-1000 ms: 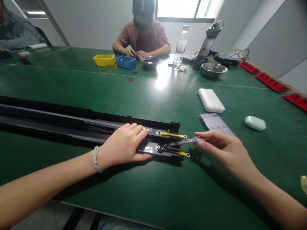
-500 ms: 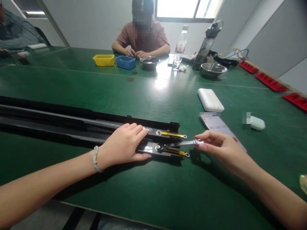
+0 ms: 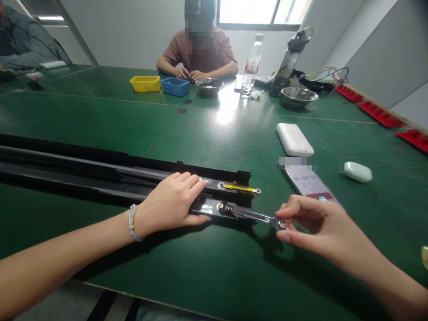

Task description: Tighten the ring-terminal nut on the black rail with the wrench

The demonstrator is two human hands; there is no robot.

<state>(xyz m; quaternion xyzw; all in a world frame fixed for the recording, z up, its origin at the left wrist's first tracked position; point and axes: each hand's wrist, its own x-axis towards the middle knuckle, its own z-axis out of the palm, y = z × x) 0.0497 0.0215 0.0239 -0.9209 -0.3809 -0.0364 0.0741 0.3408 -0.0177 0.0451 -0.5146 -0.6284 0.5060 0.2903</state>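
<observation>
Seen from the wearer's head, 2 bare hands work at a green table (image 3: pixel 214 272). The left hand (image 3: pixel 175 200), a pale blue bracelet (image 3: pixel 133 223) at its wrist, lies palm down across the long black rails (image 3: pixel 83 183), fingers bent over the top and thumb along the near edge, clasping them. The rails stretch from the left edge to the middle of the table. The right hand (image 3: pixel 317 223) is partly curled, pinching the end of a silver wrench (image 3: pixel 252 215) between thumb and fingers. The wrench slants leftward to a bolt (image 3: pixel 221 206) on the near rail; the fit there is too small to tell. On the far rail lies 1 yellow-sleeved lead (image 3: pixel 239 188) with ring ends. Just beyond the right hand rests a phone (image 3: pixel 309 178), with a white case (image 3: pixel 294 140) behind it. Across the table sits 1 person (image 3: pixel 220 51) in a reddish-brown shirt.
</observation>
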